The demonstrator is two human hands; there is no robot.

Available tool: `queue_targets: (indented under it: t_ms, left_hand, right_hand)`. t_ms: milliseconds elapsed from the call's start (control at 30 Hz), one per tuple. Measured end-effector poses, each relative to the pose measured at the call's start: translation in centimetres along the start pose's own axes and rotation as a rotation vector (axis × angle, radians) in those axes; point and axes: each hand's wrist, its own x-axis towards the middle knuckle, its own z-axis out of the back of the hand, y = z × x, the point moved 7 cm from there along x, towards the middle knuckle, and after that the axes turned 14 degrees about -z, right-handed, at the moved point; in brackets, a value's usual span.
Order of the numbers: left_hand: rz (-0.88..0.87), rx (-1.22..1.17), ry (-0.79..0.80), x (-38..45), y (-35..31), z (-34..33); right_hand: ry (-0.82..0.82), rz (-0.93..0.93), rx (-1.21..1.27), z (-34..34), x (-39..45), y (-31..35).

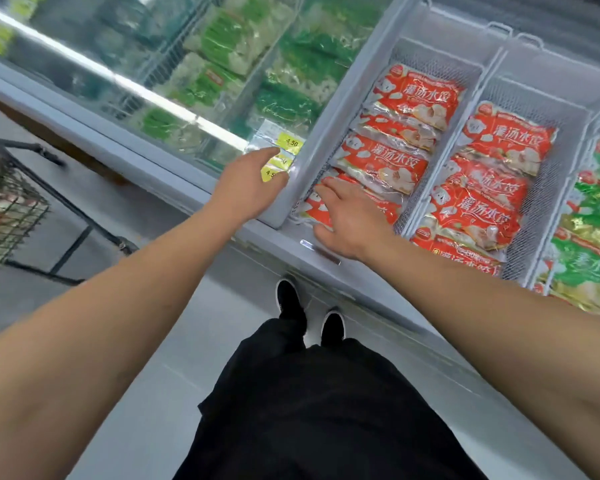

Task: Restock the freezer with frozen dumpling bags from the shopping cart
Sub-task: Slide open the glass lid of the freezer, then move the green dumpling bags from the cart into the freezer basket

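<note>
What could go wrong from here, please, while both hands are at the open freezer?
The left hand rests on the edge of the sliding glass lid; if the lid slides shut, it might catch the right hand, which lies flat on the nearest red dumpling bag. That bag sits tight against the basket's mesh wall, so it could snag or tear if pushed hard.

Shop aisle seen from above. Pale grey floor (174,344), smooth and evenly lit. A bright strip of light (94,69) reflects in the sliding glass lid (125,81). Yellow price tags (290,143) sit at the lid's edge; the lower figures are partly hidden.
</note>
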Motion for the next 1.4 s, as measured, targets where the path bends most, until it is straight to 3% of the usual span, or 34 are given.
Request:
queue_targets:
  t_ms: [233,467,833,1133,1400]
  left_hand:
    - [0.325,-0.061,-0.186,-12.1,5.4,3.9]
    - [0.628,-0.077,-0.371,-26.1,14.1,8.0]
    - [0.810,-0.085,-0.515,-43.4,30.4,15.8]
    - [0.877,-0.086,-0.593,-48.0,41.1,21.6]
    - [0.945,-0.082,-0.592,-45.9,52.9,25.3]
  right_hand:
    - [-0.004,0.241,-0.107,-0.2,-0.8,8.6]
    - [0.056,0.505,-0.256,-4.5,-2.3,23.0]
    - [0.077,0.655,-0.361,-12.3,-3.5,47.3]
    - [0.104,0.717,-0.384,-15.8,-0.4,60.2]
    - [0.156,0.759,-0.410,-19.8,8.8,71.0]
